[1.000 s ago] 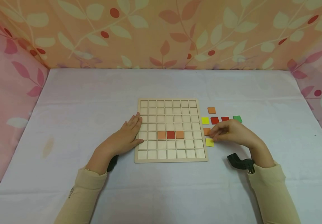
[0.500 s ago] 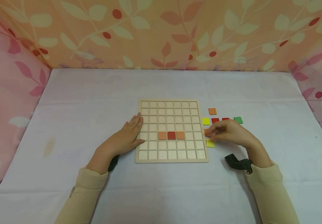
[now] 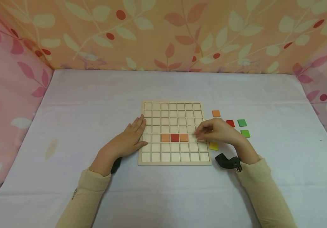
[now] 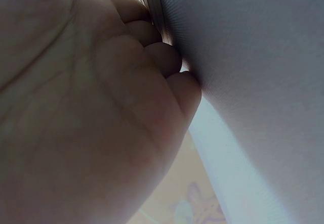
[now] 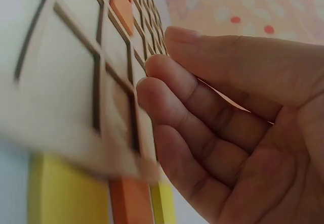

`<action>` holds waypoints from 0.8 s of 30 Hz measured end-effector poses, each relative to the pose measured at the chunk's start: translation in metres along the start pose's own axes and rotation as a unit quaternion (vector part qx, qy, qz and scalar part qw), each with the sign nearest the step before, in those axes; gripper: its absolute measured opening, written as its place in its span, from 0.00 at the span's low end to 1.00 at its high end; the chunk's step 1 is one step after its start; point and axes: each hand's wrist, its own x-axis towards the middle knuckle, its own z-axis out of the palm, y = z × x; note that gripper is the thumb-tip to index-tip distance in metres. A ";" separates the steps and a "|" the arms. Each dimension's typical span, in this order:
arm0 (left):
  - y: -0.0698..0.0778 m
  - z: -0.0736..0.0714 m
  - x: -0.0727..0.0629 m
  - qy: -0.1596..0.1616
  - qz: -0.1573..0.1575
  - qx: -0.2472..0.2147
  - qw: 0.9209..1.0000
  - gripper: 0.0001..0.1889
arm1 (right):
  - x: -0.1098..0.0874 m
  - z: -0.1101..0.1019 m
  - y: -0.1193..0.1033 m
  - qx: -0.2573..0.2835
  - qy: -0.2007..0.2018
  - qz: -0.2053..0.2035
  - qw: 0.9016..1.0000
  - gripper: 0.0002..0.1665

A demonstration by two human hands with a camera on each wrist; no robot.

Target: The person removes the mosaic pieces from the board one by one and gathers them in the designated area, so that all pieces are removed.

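A square wooden grid board [image 3: 156, 156] lies on the white cloth. Within one row sit an orange tile [image 3: 165, 137], a red tile [image 3: 175, 137] and another orange tile [image 3: 184, 137]. My left hand [image 3: 125, 139] rests against the board's left edge, fingers extended, the tips on the rim. Over the board's right edge my right hand [image 3: 217, 131] hovers, fingertips bent towards the thumb near the squares right of that row. In the right wrist view the fingers [image 5: 167, 102] of this hand are bent; no tile shows between them, though their far side is hidden.
Loose tiles lie right of the board: orange [image 3: 216, 113], red [image 3: 230, 123], green [image 3: 242, 123], lighter green [image 3: 245, 133] and yellow [image 3: 213, 146]. The right wrist view also shows an orange tile [image 5: 131, 198] beside the rim. A patterned curtain [image 3: 163, 34] borders the table behind.
My right hand has moved left from the loose tiles to over the board's right edge, uncovering the lighter green tile. My left hand stays at the board's left edge.
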 end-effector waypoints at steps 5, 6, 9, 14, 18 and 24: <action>0.000 0.000 0.000 0.001 0.000 -0.002 1.000 0.42 | 0.016 0.012 -0.008 0.004 -0.015 -0.022 1.000 0.04; 0.000 0.000 0.000 0.001 0.000 -0.002 1.000 0.42 | 0.019 0.015 -0.009 0.003 -0.015 -0.028 0.999 0.04; 0.000 0.000 0.000 0.002 0.001 -0.001 1.000 0.42 | 0.027 0.022 -0.015 0.004 -0.017 -0.042 0.999 0.04; 0.001 -0.001 0.000 0.002 0.002 -0.003 1.000 0.42 | 0.038 0.029 -0.023 0.000 -0.021 -0.065 0.998 0.04; 0.001 -0.001 0.000 0.000 -0.001 -0.003 1.000 0.42 | 0.047 0.031 -0.029 -0.009 -0.025 -0.078 0.997 0.05; 0.000 -0.001 0.001 -0.001 -0.002 0.000 1.000 0.42 | 0.061 0.036 -0.035 -0.005 -0.032 -0.092 0.995 0.05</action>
